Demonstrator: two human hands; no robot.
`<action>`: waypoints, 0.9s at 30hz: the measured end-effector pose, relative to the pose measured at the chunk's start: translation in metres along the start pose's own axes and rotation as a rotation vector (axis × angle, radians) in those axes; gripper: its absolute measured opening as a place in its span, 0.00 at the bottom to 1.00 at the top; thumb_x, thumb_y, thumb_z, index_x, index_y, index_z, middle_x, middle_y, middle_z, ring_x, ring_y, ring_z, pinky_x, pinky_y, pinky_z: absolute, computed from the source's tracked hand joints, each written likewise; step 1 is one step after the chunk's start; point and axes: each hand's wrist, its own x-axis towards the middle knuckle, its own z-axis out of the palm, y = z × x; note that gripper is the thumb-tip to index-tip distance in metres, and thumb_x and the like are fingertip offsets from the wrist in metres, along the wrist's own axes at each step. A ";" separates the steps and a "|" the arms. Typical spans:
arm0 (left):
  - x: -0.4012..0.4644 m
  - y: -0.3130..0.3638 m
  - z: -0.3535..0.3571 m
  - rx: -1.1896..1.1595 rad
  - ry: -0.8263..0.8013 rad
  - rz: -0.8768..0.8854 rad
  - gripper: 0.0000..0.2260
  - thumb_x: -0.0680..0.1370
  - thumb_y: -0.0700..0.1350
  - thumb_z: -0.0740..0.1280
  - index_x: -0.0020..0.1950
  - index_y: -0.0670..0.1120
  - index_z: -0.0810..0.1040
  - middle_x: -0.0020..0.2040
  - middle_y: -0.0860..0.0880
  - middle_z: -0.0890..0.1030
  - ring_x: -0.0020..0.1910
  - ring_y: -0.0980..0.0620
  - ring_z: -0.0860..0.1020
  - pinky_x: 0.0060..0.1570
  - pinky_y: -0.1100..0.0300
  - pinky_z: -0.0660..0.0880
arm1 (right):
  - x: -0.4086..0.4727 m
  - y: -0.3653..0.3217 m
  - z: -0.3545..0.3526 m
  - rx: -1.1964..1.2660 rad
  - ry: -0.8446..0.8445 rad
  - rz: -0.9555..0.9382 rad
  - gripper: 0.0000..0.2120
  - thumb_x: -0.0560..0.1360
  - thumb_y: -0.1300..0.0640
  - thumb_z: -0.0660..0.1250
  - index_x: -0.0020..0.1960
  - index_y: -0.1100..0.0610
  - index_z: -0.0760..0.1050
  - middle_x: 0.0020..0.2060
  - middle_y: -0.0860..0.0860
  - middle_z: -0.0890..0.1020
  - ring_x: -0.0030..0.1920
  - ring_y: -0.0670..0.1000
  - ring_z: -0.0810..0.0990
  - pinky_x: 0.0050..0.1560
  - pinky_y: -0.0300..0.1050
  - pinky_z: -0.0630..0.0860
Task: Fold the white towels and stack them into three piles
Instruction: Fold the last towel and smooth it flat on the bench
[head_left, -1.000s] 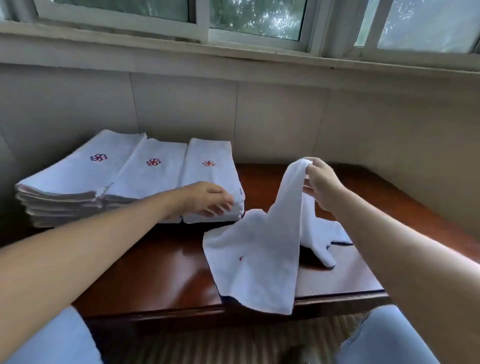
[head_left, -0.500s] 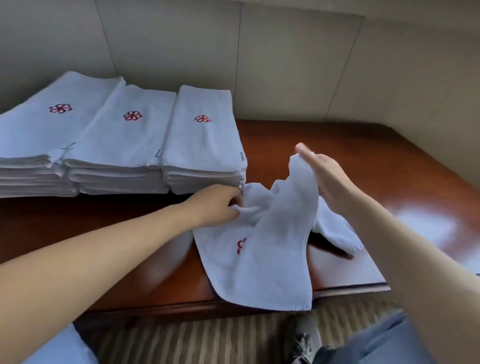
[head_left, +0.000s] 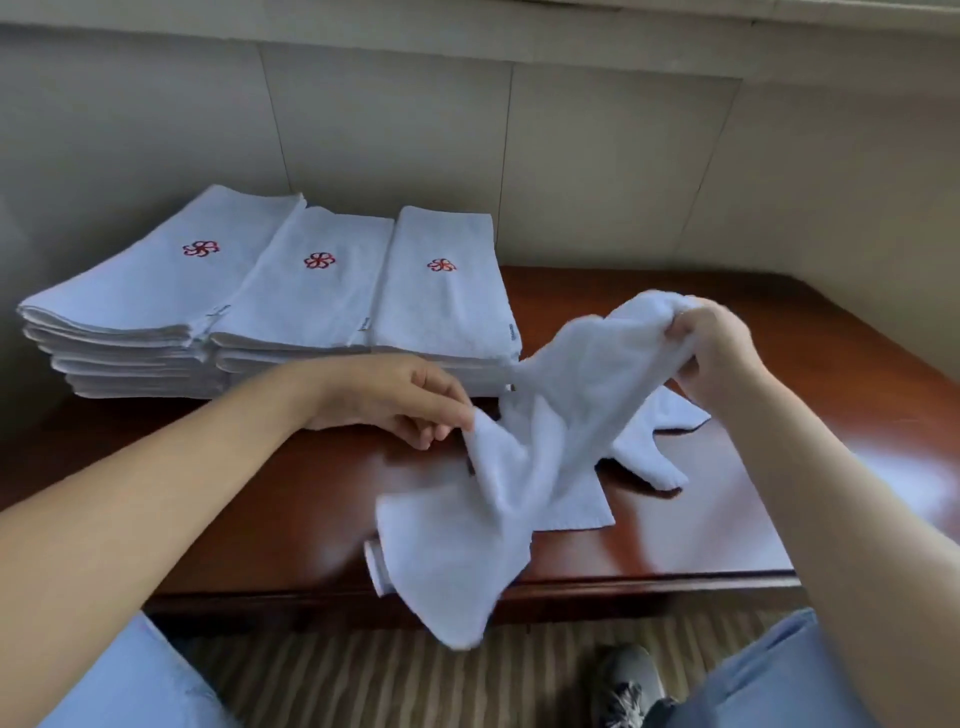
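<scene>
3 piles of folded towels (head_left: 311, 291) done, far left on table (head_left: 779, 338). Loose towel (head_left: 519, 467) unfolded, near edge, partly overhanging. L hand (head_left: 395, 400) pinches its edge; R hand (head_left: 711, 348) grips bunched corner, lifted. Still needs fold + stack.

A rumpled white terry towel (head_left: 524, 467) drapes over the near table edge; three stacks of folded white towels (head_left: 291, 306) lie far left.
</scene>
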 end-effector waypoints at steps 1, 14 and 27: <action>0.009 -0.007 0.006 0.080 0.099 -0.047 0.08 0.78 0.50 0.73 0.52 0.47 0.86 0.43 0.48 0.83 0.45 0.49 0.80 0.53 0.58 0.81 | 0.000 0.006 -0.001 -0.089 0.002 0.020 0.10 0.66 0.69 0.56 0.42 0.56 0.68 0.43 0.57 0.70 0.42 0.58 0.66 0.43 0.49 0.64; 0.112 -0.030 0.054 0.142 0.455 -0.160 0.18 0.77 0.53 0.73 0.34 0.46 0.73 0.34 0.49 0.71 0.31 0.53 0.68 0.33 0.60 0.62 | 0.017 0.045 -0.040 -0.360 -0.107 0.070 0.13 0.72 0.61 0.67 0.56 0.52 0.78 0.47 0.54 0.85 0.46 0.55 0.84 0.48 0.53 0.84; 0.092 -0.002 0.037 -0.445 0.201 -0.185 0.16 0.82 0.53 0.68 0.65 0.46 0.76 0.64 0.47 0.83 0.65 0.47 0.80 0.68 0.49 0.75 | 0.022 0.044 -0.061 -0.255 -0.107 0.019 0.14 0.75 0.63 0.65 0.59 0.54 0.81 0.48 0.57 0.86 0.42 0.53 0.85 0.40 0.47 0.84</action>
